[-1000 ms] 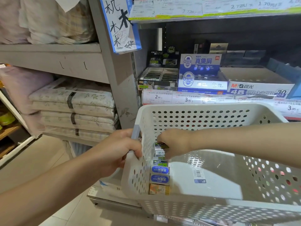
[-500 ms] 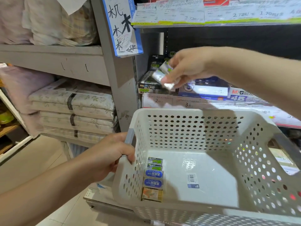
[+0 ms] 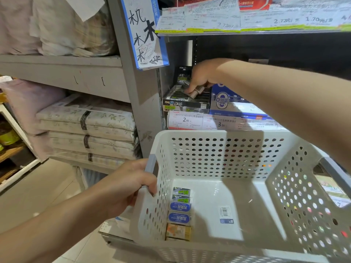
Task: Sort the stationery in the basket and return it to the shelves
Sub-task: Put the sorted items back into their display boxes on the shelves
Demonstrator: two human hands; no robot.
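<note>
At 12 o'clock, over black display box (image 3: 187, 100) on shelf: right hand (image 3: 202, 76) is pinching a small eraser (image 3: 196, 93) | at 8 o'clock: left hand (image 3: 131, 185) is gripping basket (image 3: 224, 156) by grey handle (image 3: 150, 165) | at basket's 9 o'clock wall: five boxed erasers (image 3: 179, 211) are lying in a row.

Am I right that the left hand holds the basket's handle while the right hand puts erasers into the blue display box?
Not quite. The head view shows the right hand placing the erasers in the black display box, not the blue one. The left hand does hold the basket's handle.
</note>
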